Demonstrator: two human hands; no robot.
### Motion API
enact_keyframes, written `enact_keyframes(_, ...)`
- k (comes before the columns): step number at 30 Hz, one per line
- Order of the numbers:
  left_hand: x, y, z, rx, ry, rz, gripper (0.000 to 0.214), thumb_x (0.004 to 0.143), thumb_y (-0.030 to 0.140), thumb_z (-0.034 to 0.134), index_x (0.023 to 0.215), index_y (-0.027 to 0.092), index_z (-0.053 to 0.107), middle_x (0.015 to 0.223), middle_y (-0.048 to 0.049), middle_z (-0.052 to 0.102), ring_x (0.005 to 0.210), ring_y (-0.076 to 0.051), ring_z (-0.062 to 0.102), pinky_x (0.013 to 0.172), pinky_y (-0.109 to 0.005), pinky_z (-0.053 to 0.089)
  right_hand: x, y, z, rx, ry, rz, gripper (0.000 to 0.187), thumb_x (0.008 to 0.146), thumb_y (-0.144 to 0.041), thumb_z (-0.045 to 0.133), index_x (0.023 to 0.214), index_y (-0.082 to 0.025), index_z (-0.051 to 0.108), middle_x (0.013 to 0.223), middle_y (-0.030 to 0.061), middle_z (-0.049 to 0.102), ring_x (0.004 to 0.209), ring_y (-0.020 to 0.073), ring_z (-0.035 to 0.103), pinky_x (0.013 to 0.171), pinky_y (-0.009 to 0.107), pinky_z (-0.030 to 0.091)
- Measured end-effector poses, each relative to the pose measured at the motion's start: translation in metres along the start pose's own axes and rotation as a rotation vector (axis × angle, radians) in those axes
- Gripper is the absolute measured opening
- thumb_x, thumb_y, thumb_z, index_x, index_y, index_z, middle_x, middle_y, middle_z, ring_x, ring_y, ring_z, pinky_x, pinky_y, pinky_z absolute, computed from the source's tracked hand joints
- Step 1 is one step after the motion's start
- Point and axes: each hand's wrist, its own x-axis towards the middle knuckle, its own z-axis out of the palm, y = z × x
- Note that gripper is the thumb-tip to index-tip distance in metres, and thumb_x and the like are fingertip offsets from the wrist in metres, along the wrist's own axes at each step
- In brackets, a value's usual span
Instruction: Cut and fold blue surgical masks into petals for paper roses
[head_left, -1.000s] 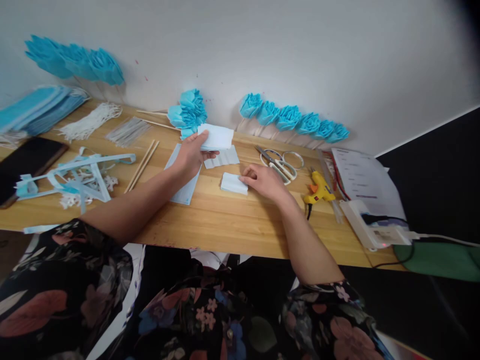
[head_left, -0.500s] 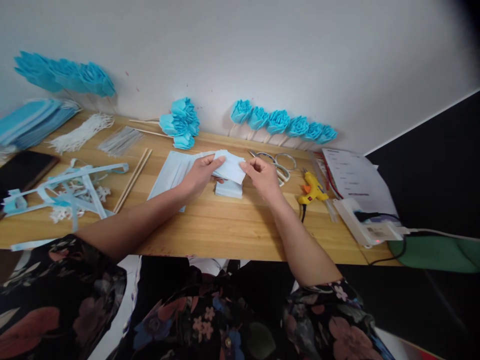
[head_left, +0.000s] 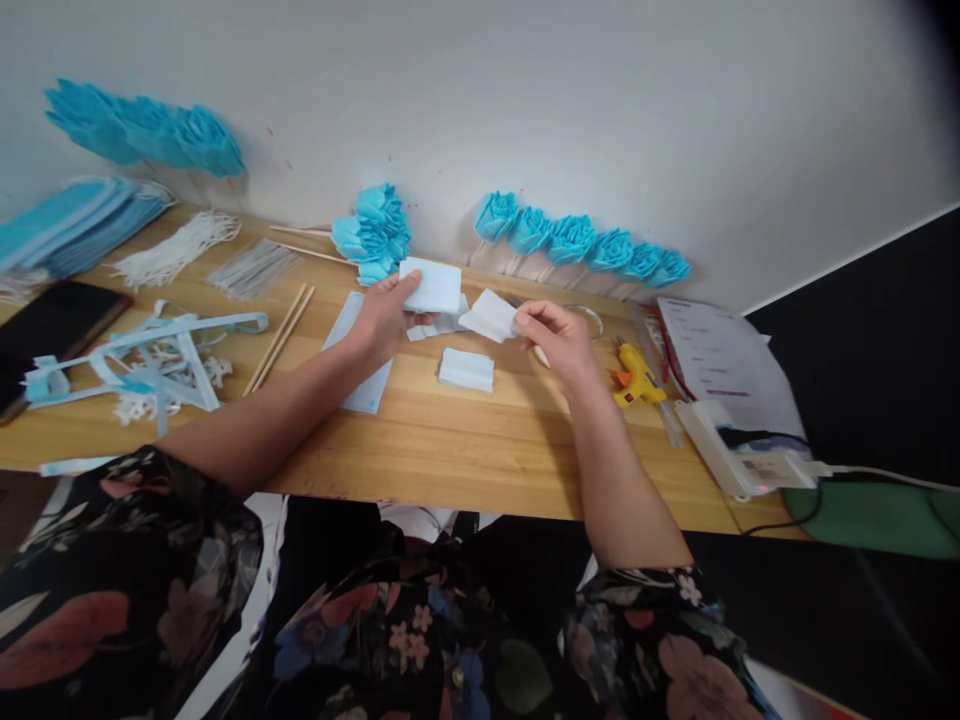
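My left hand (head_left: 386,315) is closed on a small stack of pale blue fabric pieces (head_left: 433,288), thumb on top. Between thumb and fingers, my right hand (head_left: 556,340) pinches a single white fabric piece (head_left: 491,315) by its right corner, apart from the stack. Below them a small pile of pale fabric pieces (head_left: 466,369) lies on the wooden table. Partly under my left hand and forearm rests a flat light blue mask sheet (head_left: 373,385). Scissors behind my right hand are mostly hidden.
Blue fabric flowers (head_left: 571,240) on sticks lean against the wall, with more flowers (head_left: 375,235) nearer the middle. Left are blue masks (head_left: 75,225), white cords (head_left: 180,248), a phone (head_left: 64,335), cut strips (head_left: 161,350) and wooden sticks (head_left: 279,340). Right are a yellow glue gun (head_left: 637,373) and power strip (head_left: 739,455).
My hands have moved apart. The right hand has drawn one fabric piece off to the right, while the left keeps the stack, now farther up and left. The view has shifted slightly.
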Motion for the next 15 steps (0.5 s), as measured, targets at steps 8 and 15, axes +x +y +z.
enact_keyframes(8, 0.007, 0.003, -0.008, -0.029, 0.009, -0.001, 0.032, 0.084, 0.047, 0.074, 0.095, 0.019, 0.062, 0.074, -0.0022, 0.071, 0.063, -0.013, 0.068, 0.057, -0.023, 0.054, -0.007, -0.004, 0.005, 0.118, -0.281, 0.154, 0.035, 0.076, -0.055, 0.071, 0.082, -0.022, 0.063, 0.067, -0.0012, 0.060, 0.055, 0.0104, 0.052, 0.049, 0.025, 0.042)
enact_keyframes(15, 0.006, 0.004, -0.005, -0.011, 0.037, 0.001, 0.030, 0.085, 0.044, 0.073, 0.092, 0.018, 0.061, 0.075, -0.0041, 0.072, 0.064, -0.014, 0.068, 0.057, -0.022, 0.052, -0.007, 0.001, 0.015, 0.025, -0.416, 0.247, 0.026, 0.080, -0.045, 0.071, 0.082, -0.019, 0.065, 0.065, -0.0001, 0.064, 0.055, 0.0093, 0.054, 0.046, 0.022, 0.037)
